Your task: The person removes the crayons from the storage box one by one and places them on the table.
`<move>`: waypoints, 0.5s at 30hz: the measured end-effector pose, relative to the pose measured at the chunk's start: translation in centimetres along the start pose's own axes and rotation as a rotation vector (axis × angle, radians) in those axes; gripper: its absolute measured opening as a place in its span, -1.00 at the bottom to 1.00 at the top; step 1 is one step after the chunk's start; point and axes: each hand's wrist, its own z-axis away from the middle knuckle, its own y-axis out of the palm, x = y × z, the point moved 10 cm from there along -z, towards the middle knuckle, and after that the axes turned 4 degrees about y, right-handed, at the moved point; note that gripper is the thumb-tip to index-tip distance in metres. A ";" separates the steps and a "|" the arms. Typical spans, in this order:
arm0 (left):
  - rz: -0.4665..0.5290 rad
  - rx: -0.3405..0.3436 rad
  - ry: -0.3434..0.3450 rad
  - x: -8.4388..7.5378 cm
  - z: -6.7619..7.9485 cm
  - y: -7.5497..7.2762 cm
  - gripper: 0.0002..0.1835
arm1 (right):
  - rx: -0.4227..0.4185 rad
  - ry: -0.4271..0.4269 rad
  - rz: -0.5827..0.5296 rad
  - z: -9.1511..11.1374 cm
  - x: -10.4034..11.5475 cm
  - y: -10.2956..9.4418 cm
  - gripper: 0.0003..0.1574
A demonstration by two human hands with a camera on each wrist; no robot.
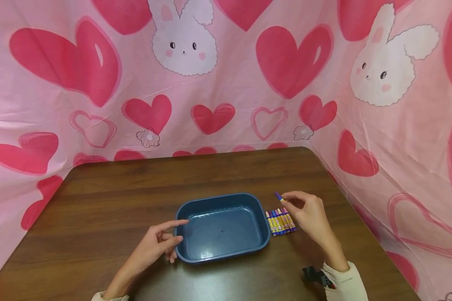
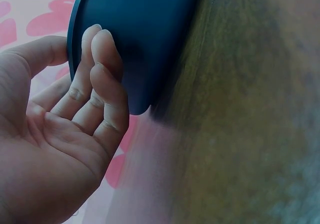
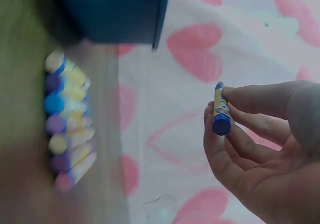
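Observation:
A dark blue rectangular tray with rounded corners sits on the table. My left hand is at its left end, index finger reaching over the rim and thumb tip close to the edge. In the left wrist view, the other fingers bend loosely beside the tray's outer wall. Between thumb and fingers, my right hand pinches a blue crayon with a yellow wrapper, held up above the table. Below that hand, against the tray's right side, several crayons lie side by side in a row.
The brown wooden table has rounded far corners. A pink cloth with hearts and rabbits hangs around its back and sides. A black strap piece is at the right cuff.

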 end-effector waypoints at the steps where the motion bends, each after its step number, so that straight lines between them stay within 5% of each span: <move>1: 0.000 0.000 -0.001 0.0 0.0 0.0 -0.49 | -0.001 0.028 0.003 0.1 -0.8 -0.1 -0.83; 8: -0.008 -0.004 -0.016 0.3 0.1 0.1 -0.49 | 0.026 0.222 0.016 0.8 -6.8 0.6 -0.86; 15: -0.021 -0.012 -0.013 0.0 0.1 0.0 -0.49 | 0.061 0.281 0.046 1.0 -9.2 1.2 -0.85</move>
